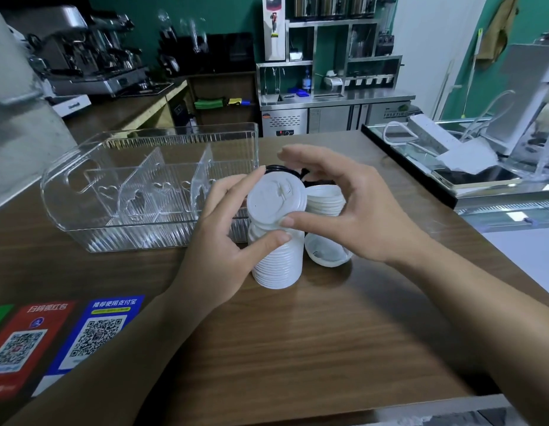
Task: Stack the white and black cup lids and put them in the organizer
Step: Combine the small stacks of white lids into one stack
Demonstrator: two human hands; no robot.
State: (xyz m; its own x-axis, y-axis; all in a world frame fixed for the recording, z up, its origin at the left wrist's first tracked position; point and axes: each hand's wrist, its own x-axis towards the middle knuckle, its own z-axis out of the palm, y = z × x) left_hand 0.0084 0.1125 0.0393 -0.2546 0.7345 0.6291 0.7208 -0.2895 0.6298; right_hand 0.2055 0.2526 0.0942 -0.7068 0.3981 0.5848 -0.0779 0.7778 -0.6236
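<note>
Wood counter (pixel 297 333), frame centre. Clear organizer (pixel 150 186), left of centre, holds no lids. White stack (pixel 277 256), centre: left hand (pixel 224 241) grips its side; right hand (pixel 343 207) pinches top lid (pixel 276 201). Seat lid squarely, steadying stack. Black lids (pixel 279 169) behind.

My left hand (pixel 224 238) and right hand (pixel 337 207) gripping white lid stack (pixel 277 259), clear organizer (pixel 144 186) behind, wooden counter (pixel 297 333).

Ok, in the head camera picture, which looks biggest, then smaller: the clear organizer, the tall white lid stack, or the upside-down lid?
1. Clear organizer, biggest by far.
2. Tall white lid stack, which the left hand grips.
3. Upside-down lid, smallest.
</note>
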